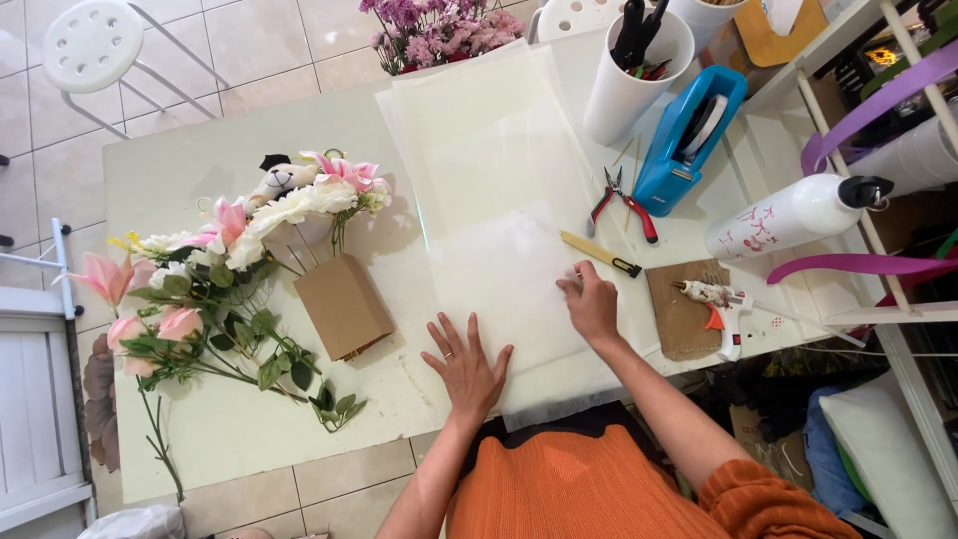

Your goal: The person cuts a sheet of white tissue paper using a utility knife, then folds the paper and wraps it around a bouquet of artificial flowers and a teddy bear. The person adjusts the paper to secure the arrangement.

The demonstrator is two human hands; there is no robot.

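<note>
My left hand (465, 365) lies flat, fingers spread, on the near edge of a translucent white wrapping sheet (504, 269) spread over the pale table (180, 170). On the same sheet's right edge rests my right hand (591, 302), fingers curled down onto the paper. More cream sheets (479, 120) lie stacked beyond it. A yellow utility knife (599, 254) sits just past my right hand.
Pink and white artificial flowers (215, 289) with a small plush toy and a brown paper bag (342, 305) lie at left. Red pliers (624, 203), a blue tape dispenser (689, 135), a white tool cup (629, 75), a white bottle (798, 212) and a glue gun (718, 304) crowd the right. A white stool (95, 45) stands beyond.
</note>
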